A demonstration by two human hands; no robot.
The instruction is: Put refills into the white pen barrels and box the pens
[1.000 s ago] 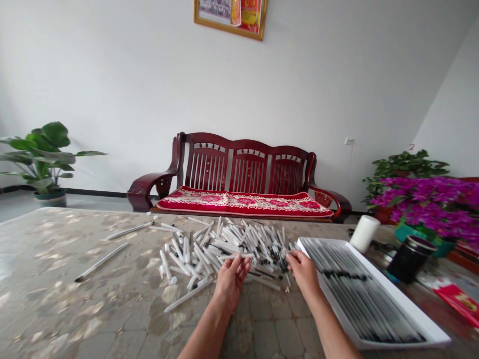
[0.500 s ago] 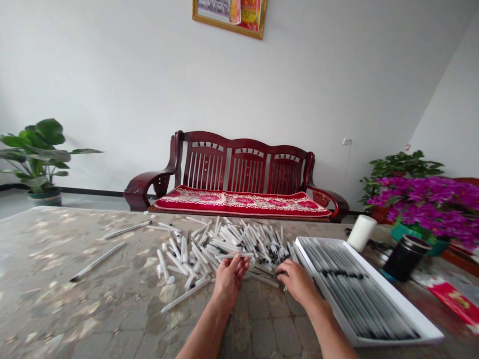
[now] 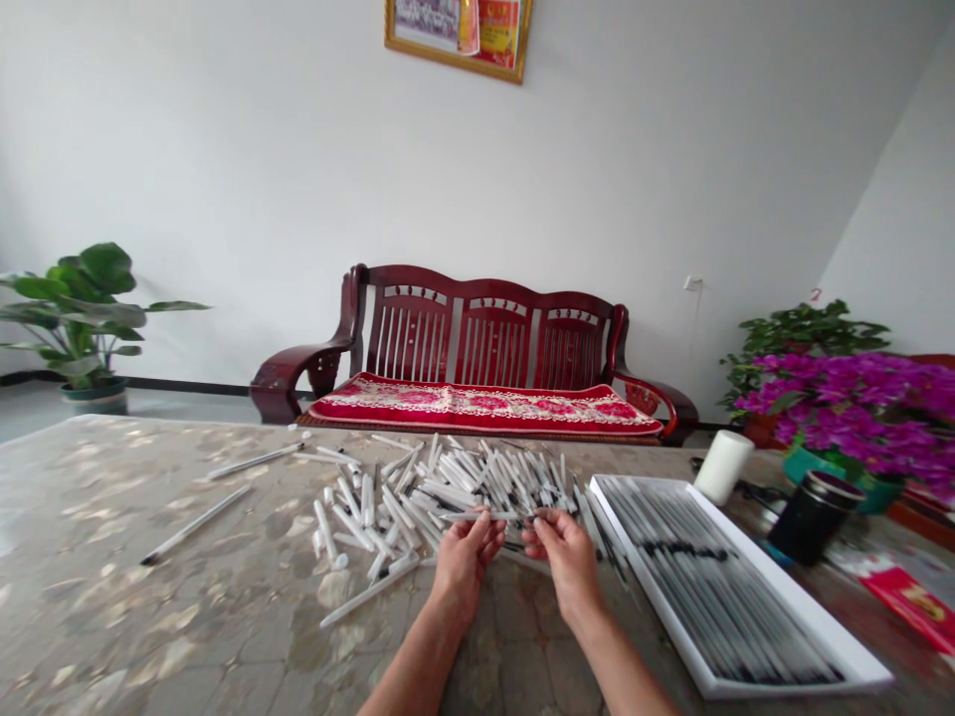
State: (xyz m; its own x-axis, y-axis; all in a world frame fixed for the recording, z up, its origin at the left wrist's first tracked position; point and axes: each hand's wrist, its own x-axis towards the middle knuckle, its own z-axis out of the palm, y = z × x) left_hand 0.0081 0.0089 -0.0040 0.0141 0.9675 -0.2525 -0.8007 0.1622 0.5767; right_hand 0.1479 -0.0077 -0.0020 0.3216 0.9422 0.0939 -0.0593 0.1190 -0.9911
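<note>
My left hand [image 3: 463,559] pinches a white pen barrel [image 3: 472,516] that lies level above the table. My right hand [image 3: 565,555] is closed on a thin dark-tipped refill [image 3: 543,514], its tip close to the barrel's right end. Both hands hover at the near edge of a loose pile of white pen parts [image 3: 448,487] on the marbled table [image 3: 149,597]. To the right of my right hand lies a white tray [image 3: 806,625] filled with rows of pens.
Two long white sticks [image 3: 195,523] lie apart at the left of the pile. A white cylinder [image 3: 723,465], a black jar [image 3: 810,516] and purple flowers [image 3: 858,398] stand beyond the tray. A red wooden bench [image 3: 477,348] is behind the table.
My right hand left the pile near the tray, lifted with a refill and moved left to meet the barrel. My left hand has stayed in place holding the barrel.
</note>
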